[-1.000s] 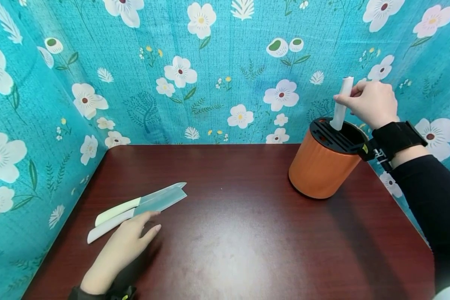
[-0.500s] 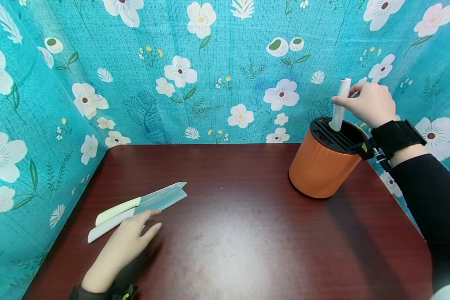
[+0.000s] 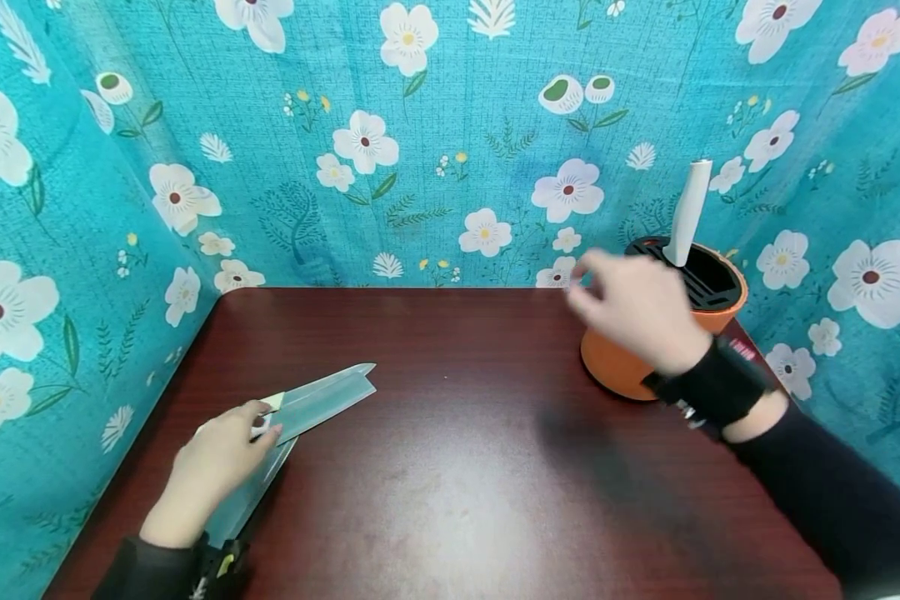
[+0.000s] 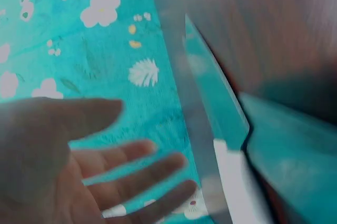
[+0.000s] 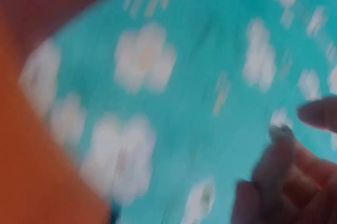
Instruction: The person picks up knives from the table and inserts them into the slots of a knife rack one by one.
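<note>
My left hand hovers over the handles of the knives on the table, thumb and index finger at a white handle. Another blade shows beneath this hand. In the left wrist view the fingers of the left hand are loosely extended with nothing between them, beside a white-handled knife and a broader blade. My right hand, blurred, passes in front of the orange knife block, its fingers bent but holding nothing. A white-handled knife stands in the block, blade hidden.
The block has a black slotted top and stands at the table's back right. A dark red-brown table lies between block and knives. A floral turquoise curtain rises behind and along the left.
My right hand has let go of the knife handle in the block and moved left and down. My left hand has drawn back over the handles, uncovering a blade beneath it.
</note>
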Action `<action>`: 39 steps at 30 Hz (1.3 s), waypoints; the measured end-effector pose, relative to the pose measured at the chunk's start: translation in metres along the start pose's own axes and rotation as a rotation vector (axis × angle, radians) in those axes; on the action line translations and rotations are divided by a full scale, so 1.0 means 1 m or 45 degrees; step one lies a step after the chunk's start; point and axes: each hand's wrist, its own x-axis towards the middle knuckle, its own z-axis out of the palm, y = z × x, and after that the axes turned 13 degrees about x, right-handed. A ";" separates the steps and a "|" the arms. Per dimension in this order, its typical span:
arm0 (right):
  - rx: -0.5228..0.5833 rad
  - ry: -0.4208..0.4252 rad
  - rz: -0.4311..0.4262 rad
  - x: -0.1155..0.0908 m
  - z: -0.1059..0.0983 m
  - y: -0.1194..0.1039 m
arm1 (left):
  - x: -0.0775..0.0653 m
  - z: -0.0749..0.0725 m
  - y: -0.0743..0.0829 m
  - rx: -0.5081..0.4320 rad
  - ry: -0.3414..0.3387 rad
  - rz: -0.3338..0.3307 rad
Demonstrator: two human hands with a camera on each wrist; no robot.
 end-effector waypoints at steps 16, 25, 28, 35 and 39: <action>0.317 -0.450 -0.221 -0.065 0.119 -0.048 | 0.048 0.009 -0.082 0.114 -0.259 -0.124; 0.343 -0.479 -0.198 -0.074 0.131 -0.052 | 0.058 0.014 -0.095 0.087 -0.299 -0.093; 0.354 -0.485 -0.202 -0.075 0.133 -0.054 | 0.059 0.015 -0.098 0.083 -0.304 -0.090; 0.372 -0.507 -0.190 -0.077 0.136 -0.054 | 0.056 0.023 -0.101 0.091 -0.203 -0.086; 0.374 -0.499 -0.188 -0.078 0.136 -0.055 | 0.053 0.017 -0.099 0.051 -0.106 -0.083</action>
